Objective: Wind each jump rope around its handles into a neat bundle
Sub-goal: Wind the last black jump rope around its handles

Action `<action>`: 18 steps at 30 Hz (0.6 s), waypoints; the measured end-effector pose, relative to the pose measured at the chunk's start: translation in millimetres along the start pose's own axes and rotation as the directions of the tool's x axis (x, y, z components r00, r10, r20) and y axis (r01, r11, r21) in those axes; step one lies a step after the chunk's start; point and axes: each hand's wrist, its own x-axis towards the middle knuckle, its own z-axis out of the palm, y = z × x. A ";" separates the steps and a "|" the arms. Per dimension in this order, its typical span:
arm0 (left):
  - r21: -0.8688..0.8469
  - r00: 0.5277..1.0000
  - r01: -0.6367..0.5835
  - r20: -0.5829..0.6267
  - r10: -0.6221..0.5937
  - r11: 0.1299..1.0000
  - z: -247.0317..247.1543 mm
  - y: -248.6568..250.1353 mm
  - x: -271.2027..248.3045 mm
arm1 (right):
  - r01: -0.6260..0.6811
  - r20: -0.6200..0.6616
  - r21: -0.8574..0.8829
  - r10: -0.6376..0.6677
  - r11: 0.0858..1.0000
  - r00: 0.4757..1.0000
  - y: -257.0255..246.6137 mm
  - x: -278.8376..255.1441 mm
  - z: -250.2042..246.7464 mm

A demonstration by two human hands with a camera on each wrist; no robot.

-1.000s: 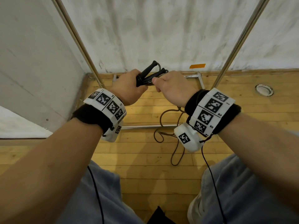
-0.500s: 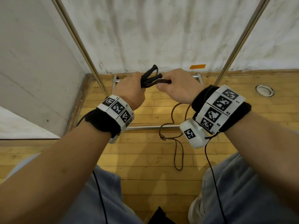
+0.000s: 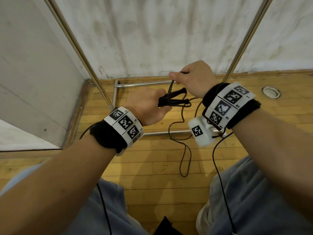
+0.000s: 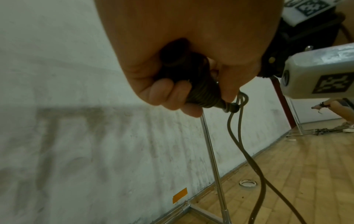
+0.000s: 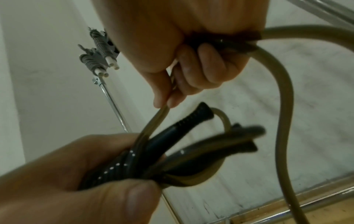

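Handles (image 3: 174,100) sit bunched together in the left hand (image 3: 149,107), black and ribbed, their free ends splaying out toward the right while the fist clamps the near ends with a few turns of cord already lying over them. Up above, the right hand (image 3: 194,78) curls round the jump rope (image 3: 183,150), thumb and forefinger pinching a strand that runs straight down to the bundle. From the right wrist view that strand looks taut between pinch and handles, and that's the thing to keep: tension, steady, so each new turn beds down flat beside the last one instead of riding on top.

Below the hands the rest of the cord hangs loose and trails in loops across the wooden floor (image 3: 152,167), just in front of the metal frame (image 3: 144,83). Plenty left to take up, I'd say, so this is mid-wind, not the finish.

For a tidy job, the right hand wants to circle the handles close in, letting cord slide through the fingers rather than dragging the whole tail around. Left thumb should pin the newest turn each time round. Those splayed handle tips are the risk: squeeze them parallel, or the wraps may slip off the narrow end. Watch the floor loops too; a snag or kink there could jerk the turn loose.
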 end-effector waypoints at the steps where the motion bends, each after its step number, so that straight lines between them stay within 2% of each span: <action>1: -0.034 1.000 -0.017 0.006 0.017 0.999 -1.8 -0.5 -0.6 | -0.011 0.014 0.009 0.010 1.000 1.000 1.3 1.4 -1.5; 5: -0.170 0.996 -0.087 -0.019 0.085 0.982 -10.1 -1.3 -5.1 | -0.085 0.115 0.080 0.076 0.993 0.990 3.2 6.5 -7.3; 9: -0.273 0.985 -0.149 -0.129 0.118 0.950 -18.6 3.8 -9.8 | -0.207 0.278 0.253 0.134 0.945 0.951 5.6 10.2 -12.8; 12: -0.327 0.984 -0.118 -0.169 0.065 0.938 -24.5 8.4 -11.7 | -0.356 0.451 0.480 0.122 0.802 0.884 13.3 13.1 -15.1; 14: -0.415 0.980 -0.084 -0.198 0.001 0.906 -28.9 11.3 -12.9 | -0.449 0.556 0.604 0.056 0.658 0.829 17.1 13.7 -11.2; 15: -0.468 0.976 -0.072 -0.215 -0.034 0.881 -30.9 12.6 -13.2 | -0.474 0.597 0.625 0.012 0.621 0.802 17.6 12.2 -6.8; 18: -0.554 0.954 -0.020 -0.259 -0.149 0.832 -35.0 14.6 -11.4 | -0.477 0.626 0.619 -0.026 0.624 0.779 13.2 6.2 10.3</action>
